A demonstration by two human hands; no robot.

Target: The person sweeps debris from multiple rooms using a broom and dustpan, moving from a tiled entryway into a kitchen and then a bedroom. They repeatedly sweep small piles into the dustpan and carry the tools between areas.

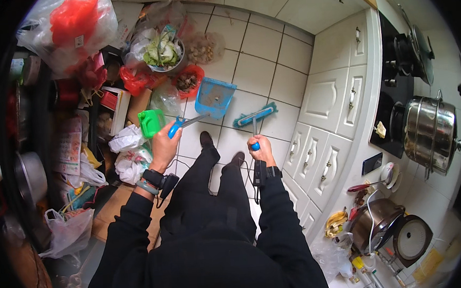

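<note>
My left hand (164, 144) grips the blue-ended handle of a long-handled blue dustpan (226, 89). The pan lies ahead of my feet, with dirt and a small pale bit inside it. My right hand (260, 147) is closed around the handle of a broom (257, 116), its blue tip showing above the fist. The broom's blue head with green bristles is to the right of the dustpan, apart from it, over the white floor tiles (251, 32). Whether the bristles touch the floor I cannot tell.
Left of the pan stand a green plastic jug (151, 123), a red bag of dark produce (189, 81) and a pot with leafy cabbage (163, 54). White cabinets (323, 93) line the right, below a counter with a steel steamer pot (430, 134). White plastic bags (129, 159) lie near my left arm.
</note>
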